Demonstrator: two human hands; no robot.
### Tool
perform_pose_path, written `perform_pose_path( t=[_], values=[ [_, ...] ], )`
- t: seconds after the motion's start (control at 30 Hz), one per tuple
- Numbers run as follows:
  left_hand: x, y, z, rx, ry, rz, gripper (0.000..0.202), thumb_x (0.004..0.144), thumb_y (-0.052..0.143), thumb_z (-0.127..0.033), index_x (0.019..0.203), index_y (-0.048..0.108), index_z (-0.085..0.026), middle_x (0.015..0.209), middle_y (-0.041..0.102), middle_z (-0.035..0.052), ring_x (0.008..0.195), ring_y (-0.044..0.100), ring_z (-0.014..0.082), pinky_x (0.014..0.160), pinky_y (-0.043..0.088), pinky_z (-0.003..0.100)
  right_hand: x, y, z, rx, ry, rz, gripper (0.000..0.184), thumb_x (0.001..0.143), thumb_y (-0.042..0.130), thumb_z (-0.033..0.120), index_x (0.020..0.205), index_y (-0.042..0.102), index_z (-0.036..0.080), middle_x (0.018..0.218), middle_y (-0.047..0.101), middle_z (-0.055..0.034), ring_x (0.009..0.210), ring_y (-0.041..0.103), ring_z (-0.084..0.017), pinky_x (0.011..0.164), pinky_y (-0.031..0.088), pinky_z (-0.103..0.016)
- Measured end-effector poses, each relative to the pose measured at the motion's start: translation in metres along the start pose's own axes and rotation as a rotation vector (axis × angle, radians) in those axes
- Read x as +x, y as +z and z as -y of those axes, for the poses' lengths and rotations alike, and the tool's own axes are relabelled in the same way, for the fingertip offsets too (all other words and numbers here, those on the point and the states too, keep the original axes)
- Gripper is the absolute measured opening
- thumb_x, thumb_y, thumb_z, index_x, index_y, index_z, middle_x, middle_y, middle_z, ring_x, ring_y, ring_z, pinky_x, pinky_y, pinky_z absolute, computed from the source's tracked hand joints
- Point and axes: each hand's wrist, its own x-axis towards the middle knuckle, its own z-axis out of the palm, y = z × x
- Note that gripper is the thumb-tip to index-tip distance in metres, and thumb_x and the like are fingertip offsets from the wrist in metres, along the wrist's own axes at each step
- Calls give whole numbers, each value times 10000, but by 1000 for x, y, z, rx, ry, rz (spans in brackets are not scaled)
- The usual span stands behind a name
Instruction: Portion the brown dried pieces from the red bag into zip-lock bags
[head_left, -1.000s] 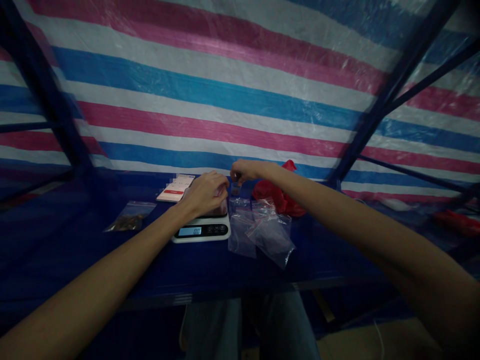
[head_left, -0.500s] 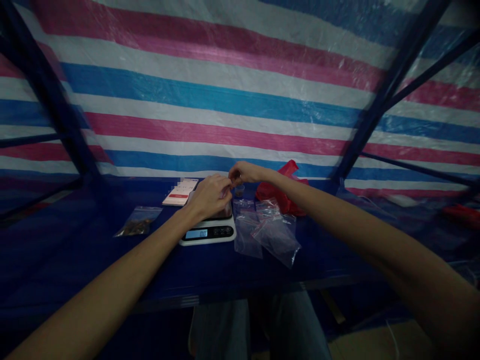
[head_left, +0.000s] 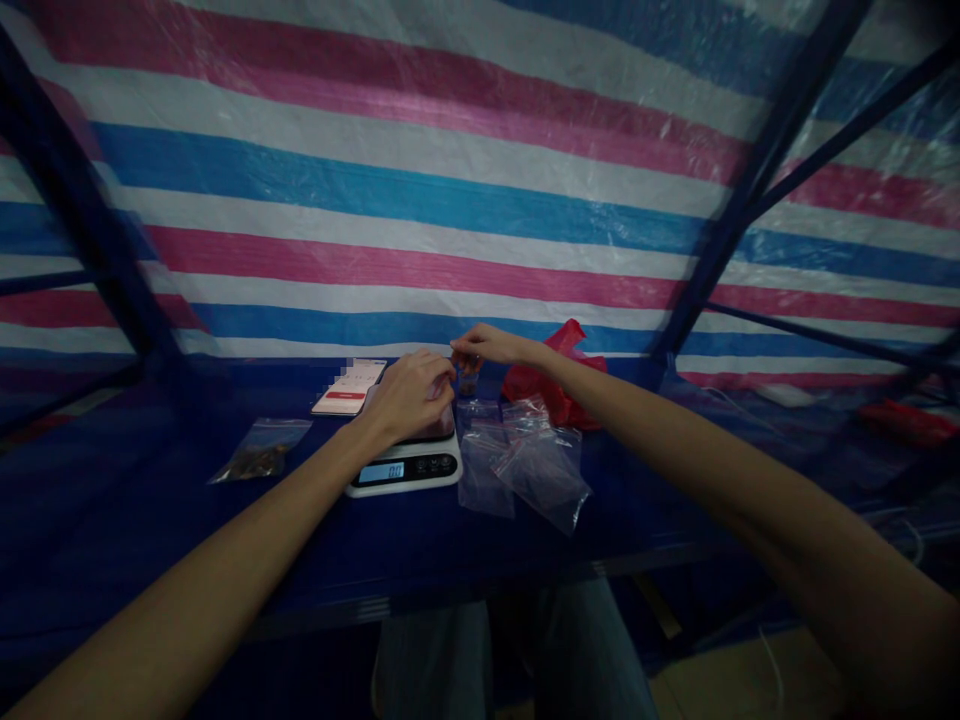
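At the blue-covered desk (head_left: pixel 600 520), left grip (head_left: pixel 409 397) half-curled over a digital scale (head_left: pixel 405 470), right grip (head_left: pixel 472 350) pinched nearly shut just above a small cup (head_left: pixel 468 382), any held item too small to tell.

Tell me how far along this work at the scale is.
Done: one zip bag holds brown pieces. In hand: the left hand is over the digital scale, the right hand's fingers at a small cup. Remaining: the clear zip bags look unfilled.

Beyond the right hand (head_left: pixel 487 345), a pink, white and blue striped tarpaulin (head_left: pixel 420 200) hangs behind dark blue metal poles (head_left: pixel 757 180), above a blue-covered table (head_left: pixel 112 500).
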Motion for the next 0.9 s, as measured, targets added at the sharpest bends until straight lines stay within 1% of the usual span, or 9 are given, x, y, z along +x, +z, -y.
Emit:
perform_pose_path(
  t=[0.17, 0.33, 0.4, 0.47, 0.53, 0.6, 0.67, 0.77, 0.9],
  values=[
    [-1, 1, 2, 10, 41, -34, 131, 869, 528, -182, 890, 657, -188, 888, 696, 48, 885, 602, 220, 834, 463, 378, -4, 2, -5, 106, 21, -22, 688, 951, 410, 720, 885, 746, 124, 818, 760, -108, 701, 693, -161, 733, 564, -285],
    [0, -2, 2, 34, 68, -44, 117, 839, 560, -176, 904, 658, -178, 871, 689, 49, 860, 596, 224, 803, 454, 375, -15, -17, 16, 30, -35, -132, 547, 986, 487, 569, 820, 733, 111, 811, 753, -117, 707, 688, -167, 703, 550, -298],
    [1, -3, 2, 50, 73, -51, 121, 837, 562, -170, 916, 653, -169, 878, 688, 55, 872, 598, 232, 816, 453, 386, -33, -33, 25, -41, -112, -365, 341, 950, 583, 414, 834, 721, 125, 791, 734, -82, 693, 669, -156, 676, 524, -281],
    [1, -5, 1, 66, 64, -61, 130, 835, 559, -160, 932, 645, -162, 888, 683, 62, 878, 598, 238, 818, 453, 392, -62, -51, 27, -121, -175, -755, 201, 922, 559, 276, 878, 710, 151, 778, 704, -41, 673, 637, -140, 651, 487, -265],
    [1, -6, 0, 75, 47, -72, 133, 836, 559, -158, 947, 633, -158, 899, 673, 68, 877, 596, 240, 809, 456, 391, -98, -63, 19, -187, -161, -1173, 231, 898, 462, 184, 896, 693, 171, 742, 662, -9, 630, 582, -130, 626, 447, -258],
    [1, -6, -2, 70, 36, -83, 141, 842, 557, -155, 968, 620, -157, 920, 664, 71, 884, 595, 238, 804, 460, 387, -131, -65, 0, -264, -68, -1376, 228, 839, 443, 145, 823, 669, 176, 641, 591, 18, 578, 515, -133, 591, 403, -257],
    [1, -6, -5, 61, 49, -95, 155, 851, 544, -142, 991, 608, -158, 937, 658, 69, 896, 592, 234, 810, 461, 384, -154, -58, -21, -309, -15, -1029, 219, 788, 438, 127, 710, 638, 174, 583, 564, 21, 557, 502, -139, 570, 388, -257],
    [-1, -6, -10, 63, 101, -122, 179, 871, 519, -133, 1028, 600, -163, 924, 641, 61, 888, 574, 228, 812, 451, 388, -169, -38, -45, -312, -96, -715, 208, 702, 504, 94, 721, 694, 177, 694, 683, -10, 658, 613, -167, 654, 467, -272],
    [-3, -8, -16, 53, 136, -136, 178, 876, 525, -161, 1051, 559, -167, 930, 609, 73, 876, 550, 231, 779, 444, 383, -170, -20, -54, -302, -203, -559, 347, 770, 484, 48, 974, 728, 188, 990, 748, -71, 934, 681, -214, 884, 507, -356]
  ],
)
